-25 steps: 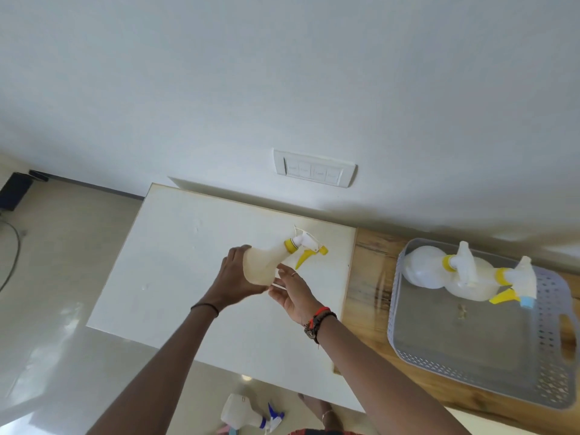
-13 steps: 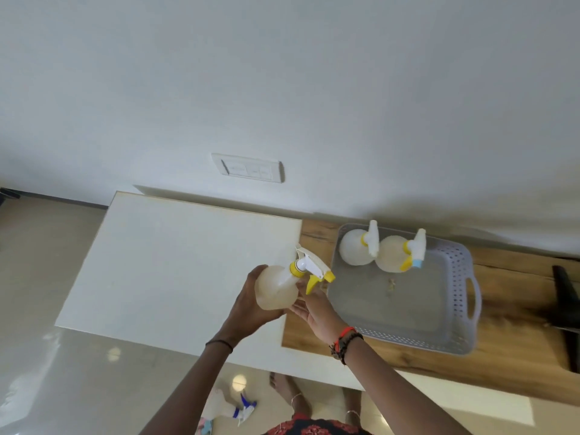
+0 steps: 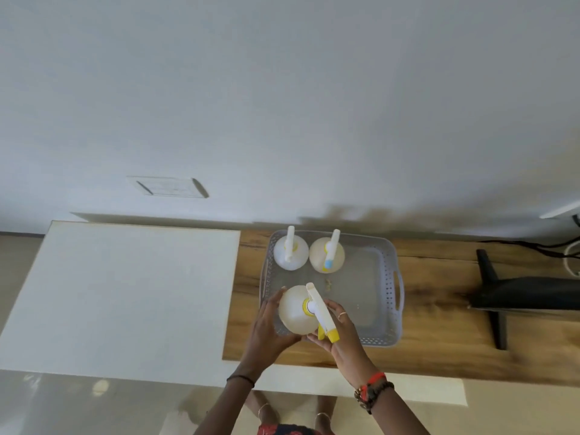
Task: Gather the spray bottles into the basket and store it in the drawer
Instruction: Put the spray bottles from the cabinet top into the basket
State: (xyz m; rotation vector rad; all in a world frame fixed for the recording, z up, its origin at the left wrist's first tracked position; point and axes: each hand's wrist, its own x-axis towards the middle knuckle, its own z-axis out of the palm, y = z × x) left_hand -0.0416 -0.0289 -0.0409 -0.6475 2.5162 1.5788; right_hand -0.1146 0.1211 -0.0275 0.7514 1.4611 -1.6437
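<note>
We held a spray bottle (image 3: 295,310) in both hands over the near left corner of the grey perforated basket (image 3: 389,296). Our left hand (image 3: 266,328) wrapped the round, translucent body from the left side, fingers curled around it, while our right hand (image 3: 340,332) cupped it from the right and below, under the white trigger head with its yellow nozzle tip. Both hands were closed on the bottle (whether its base touched the basket floor we could not tell, since the bottle itself hid that spot).

Two more spray bottles stood upright at the far left of the basket, just beside each other: a white bottle (image 3: 290,254) with a yellow collar, and to its right a yellowish bottle (image 3: 327,255) with a blue nozzle tip. A few small crumbs lay on the basket floor near the middle.

The basket sat on a wooden countertop (image 3: 439,309), which adjoined a white surface (image 3: 125,293) to the left. A black stand (image 3: 518,293) rested on the wood well to the right of the basket. A switch plate (image 3: 168,186) was set in the wall above the white surface.
</note>
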